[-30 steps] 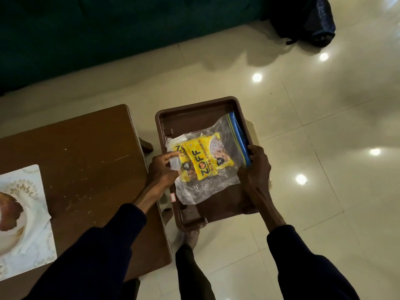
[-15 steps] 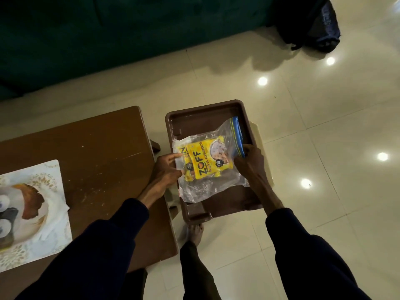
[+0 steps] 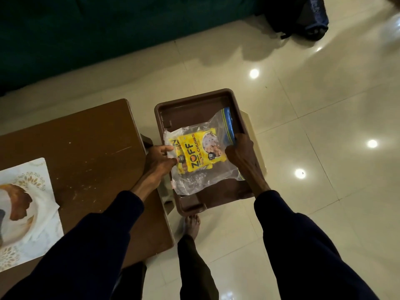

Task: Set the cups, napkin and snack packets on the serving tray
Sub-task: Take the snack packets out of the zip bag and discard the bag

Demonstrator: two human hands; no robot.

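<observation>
Already both hands grip the clear zip bag [image 3: 205,169] of yellow snack packets [image 3: 194,154] lying in the brown serving tray [image 3: 194,100]: left hand [image 3: 160,161] pinching its left edge, right hand [image 3: 240,152] clamped on the blue zip end. Its long axis runs left-right between them. Farther left, the napkin [image 3: 23,204] waits on the bench [image 3: 86,135], nearer the left hand.

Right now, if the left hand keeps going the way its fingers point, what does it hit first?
The left hand points rightward across the brown tray and already pinches the clear zip bag at its near edge. Straight on, it would likely meet the yellow snack packets inside the bag first, then the right hand. Depth is unclear.
</observation>
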